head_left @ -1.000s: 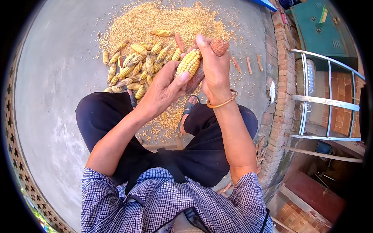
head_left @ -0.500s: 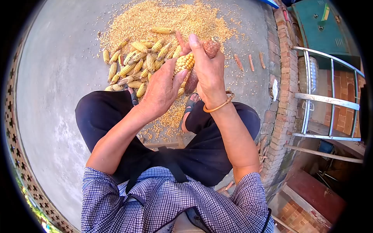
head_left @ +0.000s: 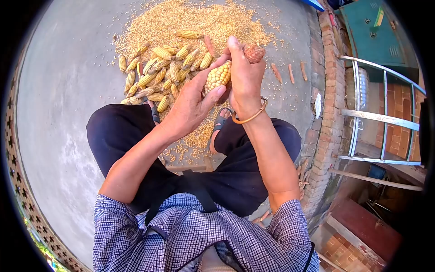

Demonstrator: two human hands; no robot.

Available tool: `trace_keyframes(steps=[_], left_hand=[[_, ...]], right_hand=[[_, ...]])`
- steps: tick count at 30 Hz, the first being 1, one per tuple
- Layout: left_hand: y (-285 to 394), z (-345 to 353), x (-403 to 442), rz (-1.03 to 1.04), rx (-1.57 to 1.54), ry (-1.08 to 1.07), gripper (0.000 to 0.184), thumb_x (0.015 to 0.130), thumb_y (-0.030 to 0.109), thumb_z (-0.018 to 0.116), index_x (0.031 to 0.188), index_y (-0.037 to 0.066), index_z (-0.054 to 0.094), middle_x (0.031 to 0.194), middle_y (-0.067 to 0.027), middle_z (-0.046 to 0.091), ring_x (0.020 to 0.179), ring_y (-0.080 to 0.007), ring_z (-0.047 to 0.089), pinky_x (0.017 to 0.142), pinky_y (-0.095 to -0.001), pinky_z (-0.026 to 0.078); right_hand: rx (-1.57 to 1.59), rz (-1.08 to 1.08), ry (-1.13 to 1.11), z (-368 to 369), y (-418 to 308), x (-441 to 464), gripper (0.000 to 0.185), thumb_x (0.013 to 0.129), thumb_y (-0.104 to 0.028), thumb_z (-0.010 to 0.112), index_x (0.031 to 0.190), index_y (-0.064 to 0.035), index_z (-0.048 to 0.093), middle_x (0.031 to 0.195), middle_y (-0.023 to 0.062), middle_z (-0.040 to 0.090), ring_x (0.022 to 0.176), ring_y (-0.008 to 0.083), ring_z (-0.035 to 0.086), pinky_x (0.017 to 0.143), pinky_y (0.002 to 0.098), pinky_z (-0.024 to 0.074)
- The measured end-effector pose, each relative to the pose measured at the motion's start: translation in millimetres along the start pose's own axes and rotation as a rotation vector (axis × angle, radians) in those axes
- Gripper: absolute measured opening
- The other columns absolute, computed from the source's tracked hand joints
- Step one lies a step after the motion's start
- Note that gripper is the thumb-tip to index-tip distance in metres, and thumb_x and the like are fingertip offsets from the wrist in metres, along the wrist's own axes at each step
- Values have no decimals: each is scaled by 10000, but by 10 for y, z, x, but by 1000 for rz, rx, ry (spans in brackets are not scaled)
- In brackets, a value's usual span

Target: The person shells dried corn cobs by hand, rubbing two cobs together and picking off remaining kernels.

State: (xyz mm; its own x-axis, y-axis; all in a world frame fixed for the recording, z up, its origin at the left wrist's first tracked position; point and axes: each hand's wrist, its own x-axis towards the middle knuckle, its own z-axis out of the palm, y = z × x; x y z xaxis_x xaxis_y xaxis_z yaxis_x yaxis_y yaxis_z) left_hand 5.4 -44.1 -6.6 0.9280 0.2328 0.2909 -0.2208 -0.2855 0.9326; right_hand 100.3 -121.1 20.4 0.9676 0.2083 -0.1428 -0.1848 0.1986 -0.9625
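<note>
My left hand (head_left: 192,105) is closed around a yellow corn cob (head_left: 218,78), its thumb along the kernels. Wrapped round a reddish bare cob (head_left: 254,53), my right hand (head_left: 246,81) presses against the corn; the bare cob's end sticks out beyond the fingers. Part of both cobs is hidden by the hands. On the ground past my hands lies a pile of yellow corn cobs (head_left: 174,71), with a broad spread of loose kernels (head_left: 195,22) behind it.
Several bare cobs (head_left: 290,73) lie on the grey floor (head_left: 63,104) to the right. A low brick edge (head_left: 333,95) and a metal rail (head_left: 380,117) run along the right side. More kernels (head_left: 195,140) lie between my feet, near a sandal (head_left: 220,119).
Both hands first shifted slightly left, then back right. The held corn cob has turned and now shows its kernels at a different angle; less of the bare cob shows beneath it.
</note>
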Motion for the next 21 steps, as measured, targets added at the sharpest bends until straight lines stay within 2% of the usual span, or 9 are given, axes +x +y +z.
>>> trace_keyframes(steps=[1,4,5,8,11,14,16,18,21], left_hand=[[-7,-3,-18,-174,-153,-19,295,955,187,604,1105,-57,536,861,-223,619,873,-226,626,744,-383,486],[-151,-133,25,-330,79,-88,299,944,222,623,1029,-50,533,843,-211,604,818,-226,615,722,-382,484],[-148,-131,29,-288,112,-52,324,921,253,648,984,-33,508,820,-226,611,780,-295,647,681,-411,489],[20,-119,52,-380,400,-144,384,934,198,621,1223,-24,498,826,-208,631,750,-299,636,668,-405,472],[90,-39,15,-250,468,-111,404,913,187,634,1221,-29,485,791,-254,609,699,-383,619,623,-443,466],[-1,-32,-33,-288,406,-135,383,942,195,602,1227,-28,476,793,-203,634,702,-344,631,639,-450,467],[-137,80,-46,-27,184,-20,349,971,228,569,1214,-8,484,737,-104,597,630,-250,579,577,-390,442],[-140,103,-52,-86,-103,-34,313,996,261,537,1187,16,496,710,-24,536,581,-158,499,523,-322,392],[37,-25,10,-495,-621,-195,288,1026,353,475,1089,74,504,733,35,383,547,-32,290,471,-186,217]], right_hand=[[27,53,-80,-34,-24,-2,268,954,-201,599,754,-25,621,621,61,629,521,120,584,494,257,464],[158,92,-182,-48,-38,-3,251,948,-223,622,797,-24,632,680,65,641,582,112,599,541,256,479],[123,75,-221,-63,-9,8,241,947,-231,629,836,-17,636,724,65,647,626,106,605,582,254,482],[-15,-51,-208,-77,116,32,263,966,-223,604,811,-14,641,746,96,661,746,144,636,730,324,513],[-131,-68,-9,-12,128,-19,240,949,-191,620,797,-6,620,625,42,616,564,103,592,566,270,468],[-191,-111,27,-12,144,21,269,944,-168,621,730,-9,587,568,34,591,512,106,579,512,278,454],[-179,-90,91,-19,126,68,306,937,-174,630,682,-19,560,547,34,578,478,111,564,454,274,428],[-185,-124,68,-2,160,93,310,937,-192,633,688,-20,566,542,34,573,470,112,558,440,270,421],[-106,-44,-33,-61,34,66,272,941,-239,630,774,-25,621,606,65,610,523,127,578,501,274,459]])
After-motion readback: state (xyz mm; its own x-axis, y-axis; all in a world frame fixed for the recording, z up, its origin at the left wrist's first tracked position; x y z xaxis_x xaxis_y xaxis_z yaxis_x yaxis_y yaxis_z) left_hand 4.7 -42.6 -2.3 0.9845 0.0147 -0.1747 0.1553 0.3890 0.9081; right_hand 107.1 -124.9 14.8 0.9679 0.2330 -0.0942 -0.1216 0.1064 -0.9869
